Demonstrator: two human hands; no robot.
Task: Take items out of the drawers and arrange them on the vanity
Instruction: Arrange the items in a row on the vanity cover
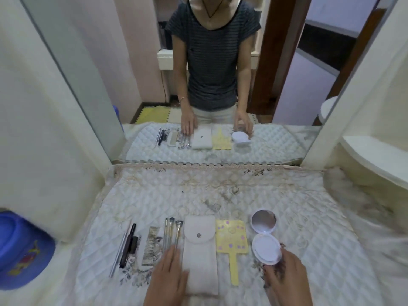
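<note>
Items lie in one row across the near part of the quilted vanity cover (220, 195), in front of the wall mirror (198, 85). Left to right: a silver pencil (118, 252) and a black pencil (128, 246) side by side, a metal comb (150, 246), three makeup brushes (173, 233) with heads pointing toward the mirror, a white snap pouch (199, 246), a yellow hand mirror (231, 241) with its handle toward the person, and an open white compact (265, 235) with the lid mirror tilted up.

Left hand (170, 277): flat, palm down, fingers spread. Fingertips rest on the lower ends of the brush handles; the thumb side lies over the lower left edge of the pouch. Nothing is gripped.

Right hand (287, 277): fingers curled around the near rim of the compact base, holding it against the cover. The thumb is hidden beneath the hand.

A blue tub (19, 250) sits off the left edge of the vanity, well apart from the row. The wall mirror shows the person standing at the vanity in a striped dark top, both hands on the row. No drawers are in view.
</note>
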